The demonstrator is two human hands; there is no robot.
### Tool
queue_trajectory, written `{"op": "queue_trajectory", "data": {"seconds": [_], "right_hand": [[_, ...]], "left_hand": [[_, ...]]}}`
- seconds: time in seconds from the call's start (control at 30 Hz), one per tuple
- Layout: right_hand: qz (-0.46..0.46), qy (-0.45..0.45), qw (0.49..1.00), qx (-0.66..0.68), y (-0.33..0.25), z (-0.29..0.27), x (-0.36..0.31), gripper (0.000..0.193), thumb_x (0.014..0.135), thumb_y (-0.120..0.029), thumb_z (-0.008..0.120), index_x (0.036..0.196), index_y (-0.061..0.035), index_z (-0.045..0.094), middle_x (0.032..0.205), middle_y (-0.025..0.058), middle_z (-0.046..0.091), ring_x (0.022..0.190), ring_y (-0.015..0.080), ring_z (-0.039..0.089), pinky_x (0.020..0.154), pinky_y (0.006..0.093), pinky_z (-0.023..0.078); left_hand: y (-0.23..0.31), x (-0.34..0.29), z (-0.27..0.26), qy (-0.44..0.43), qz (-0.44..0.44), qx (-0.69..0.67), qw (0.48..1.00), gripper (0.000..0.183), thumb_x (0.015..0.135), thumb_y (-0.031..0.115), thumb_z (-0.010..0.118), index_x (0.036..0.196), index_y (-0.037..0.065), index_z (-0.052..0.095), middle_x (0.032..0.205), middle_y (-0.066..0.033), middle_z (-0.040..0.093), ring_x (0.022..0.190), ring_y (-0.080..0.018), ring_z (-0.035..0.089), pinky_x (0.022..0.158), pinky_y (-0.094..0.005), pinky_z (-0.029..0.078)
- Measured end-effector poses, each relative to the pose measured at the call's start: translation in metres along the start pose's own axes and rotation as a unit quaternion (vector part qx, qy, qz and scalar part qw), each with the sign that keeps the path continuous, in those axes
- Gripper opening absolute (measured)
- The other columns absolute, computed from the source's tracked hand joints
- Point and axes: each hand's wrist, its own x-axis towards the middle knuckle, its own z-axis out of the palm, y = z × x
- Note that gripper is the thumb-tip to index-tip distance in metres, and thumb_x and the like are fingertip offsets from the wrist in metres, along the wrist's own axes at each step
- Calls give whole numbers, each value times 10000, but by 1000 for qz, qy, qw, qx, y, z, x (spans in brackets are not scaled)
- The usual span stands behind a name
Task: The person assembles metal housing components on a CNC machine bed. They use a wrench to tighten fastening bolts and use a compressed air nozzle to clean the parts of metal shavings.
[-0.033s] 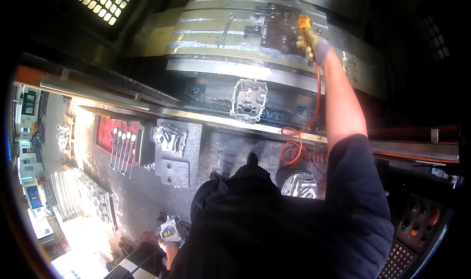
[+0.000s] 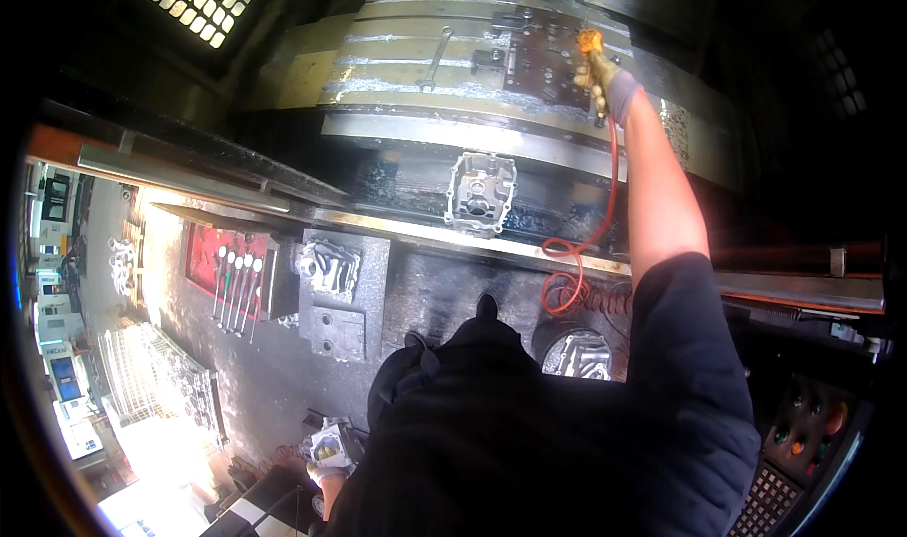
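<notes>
My gloved right hand (image 2: pixel 599 74) is stretched out over the machine bed, its fingers wrapped round an air blow gun (image 2: pixel 590 42) with an orange upper end. A red air hose (image 2: pixel 611 183) hangs from the gun's lower end and loops down past the sill. Just left of the hand, a dark fixture plate (image 2: pixel 540 65) with bolts and clamps sits on the slotted bed (image 2: pixel 392 46). At the lower left, my gloved left hand (image 2: pixel 324 471) grips a cast metal housing (image 2: pixel 331 445) by its edge, close to my side. Its fingertips are partly hidden.
A wrench (image 2: pixel 436 60) lies on the bed. Another housing (image 2: pixel 480 192) rests in the trough before it. Outside are a housing (image 2: pixel 331 271) on a grey stand, dial-topped gauges (image 2: pixel 241 268) in a red-lined box, and a casting (image 2: pixel 578 356) on a round support. A button panel (image 2: pixel 808 424) stands right.
My right hand has shifted slightly to the right with the air blow gun. The left hand and the housing it holds have hardly moved.
</notes>
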Motion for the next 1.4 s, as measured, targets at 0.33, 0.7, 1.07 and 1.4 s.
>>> {"op": "queue_trajectory", "data": {"seconds": [0.33, 0.7, 1.07, 1.4], "right_hand": [[64, 34, 995, 75, 9, -45, -37, 532, 1048, -588, 483, 1091, -82, 640, 789, 39, 711, 407, 59, 411, 338, 218, 332], [90, 82, 985, 123, 109, 99, -291, 684, 850, -771, 660, 1069, -123, 670, 749, 1, 658, 371, 70, 352, 327, 252, 236], [-117, 308, 940, 95, 180, 183, -423, 586, 1024, -585, 551, 1238, -49, 653, 893, 34, 696, 435, 72, 463, 358, 247, 365], [130, 48, 975, -174, 212, 188, -398, 695, 955, -643, 628, 1273, -24, 614, 784, 70, 633, 438, 157, 478, 409, 342, 400]], "left_hand": [[13, 49, -11, 2, -22, 29, 999, 630, 965, 636, 482, 1253, 110, 675, 1247, -88, 710, 1150, -319, 674, 1001, -559, 525], [82, 191, 26, -77, -61, 73, 992, 634, 966, 641, 488, 1259, 109, 671, 1249, -88, 708, 1151, -319, 673, 1000, -559, 525], [110, 266, 62, -175, -68, 114, 976, 665, 977, 662, 505, 1295, 95, 644, 1249, -94, 698, 1160, -316, 660, 1019, -548, 513], [74, 228, 41, -141, -89, 59, 984, 688, 970, 684, 510, 1295, 92, 641, 1225, -108, 696, 1089, -325, 673, 1005, -561, 521]]}}
